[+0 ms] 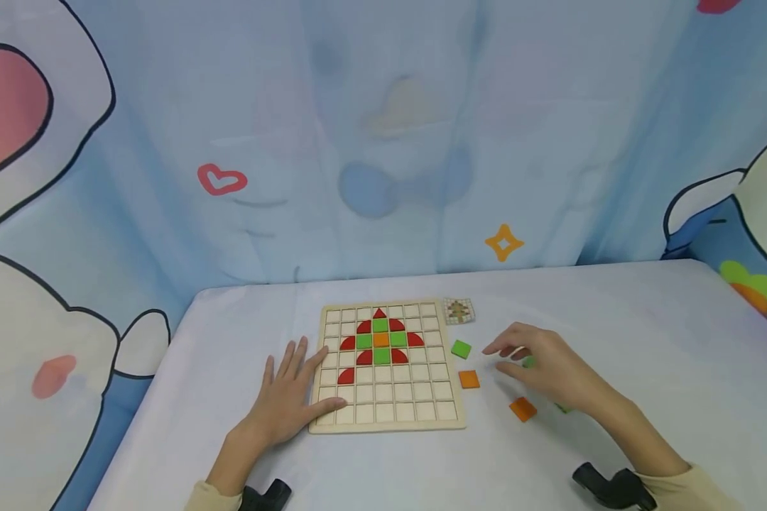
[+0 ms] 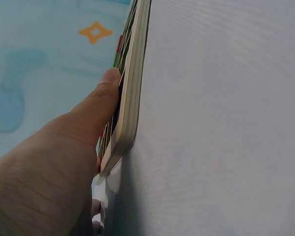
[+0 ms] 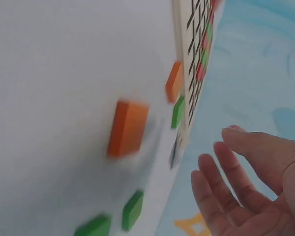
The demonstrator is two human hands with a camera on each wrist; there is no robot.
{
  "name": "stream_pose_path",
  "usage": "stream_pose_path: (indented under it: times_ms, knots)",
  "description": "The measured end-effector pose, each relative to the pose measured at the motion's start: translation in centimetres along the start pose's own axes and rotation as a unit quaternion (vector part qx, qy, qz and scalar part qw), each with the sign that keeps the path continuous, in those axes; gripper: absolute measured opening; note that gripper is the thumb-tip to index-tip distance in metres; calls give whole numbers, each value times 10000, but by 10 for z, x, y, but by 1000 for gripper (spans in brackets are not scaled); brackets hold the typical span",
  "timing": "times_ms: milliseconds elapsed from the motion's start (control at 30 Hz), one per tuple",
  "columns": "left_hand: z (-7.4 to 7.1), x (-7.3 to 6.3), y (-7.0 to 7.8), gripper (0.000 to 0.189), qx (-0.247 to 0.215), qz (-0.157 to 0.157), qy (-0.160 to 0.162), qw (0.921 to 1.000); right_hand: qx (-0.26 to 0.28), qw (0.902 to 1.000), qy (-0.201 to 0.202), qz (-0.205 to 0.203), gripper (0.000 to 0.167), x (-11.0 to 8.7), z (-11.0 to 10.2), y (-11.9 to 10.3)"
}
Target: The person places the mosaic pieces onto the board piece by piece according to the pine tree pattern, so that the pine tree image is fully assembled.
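A wooden grid board [image 1: 415,411] lies on the table, with red, green and orange pieces set in its squares. My left hand [image 1: 284,397] rests on its left edge with fingers spread, the thumb over the lower left squares. In the left wrist view the thumb lies across the rim of the board [image 2: 132,88]. My right hand [image 1: 552,365] hovers to the right of the board, its fingers loosely bent and holding nothing. Near it are a green tile [image 1: 461,348], an orange tile [image 1: 469,379] and another orange tile [image 1: 523,409]. Other green tiles [image 3: 132,210] are partly hidden beneath this hand in the head view.
A small patterned card [image 1: 459,311] lies against the board's upper right corner. The white-covered table [image 1: 645,319] extends to a blue printed curtain [image 1: 390,177] behind it. Black wrist straps and mounts [image 1: 613,486] show at both sleeves.
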State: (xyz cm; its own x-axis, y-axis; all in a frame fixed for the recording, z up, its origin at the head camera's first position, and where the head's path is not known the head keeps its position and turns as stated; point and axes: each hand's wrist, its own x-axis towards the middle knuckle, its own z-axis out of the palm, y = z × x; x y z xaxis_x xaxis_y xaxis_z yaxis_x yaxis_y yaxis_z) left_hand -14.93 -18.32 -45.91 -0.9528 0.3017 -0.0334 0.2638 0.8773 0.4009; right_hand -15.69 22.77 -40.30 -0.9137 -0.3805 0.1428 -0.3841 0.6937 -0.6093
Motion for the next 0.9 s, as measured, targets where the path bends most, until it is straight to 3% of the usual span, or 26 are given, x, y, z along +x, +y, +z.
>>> stream_pose_path:
  times_ms: [233, 367, 900]
  knots:
    - [3, -2, -1, 93, -77, 7, -64, 9999, -552, 9968, 88, 569, 26, -13, -5, 41]
    - [2, -2, 0, 93, -55, 22, -68, 10000, -579, 9957, 66, 715, 26, -17, -7, 57]
    - [-3, -1, 0, 92, -66, -35, -155, 9999, -382, 9887, -416, 1387, 25, 1, -24, 60]
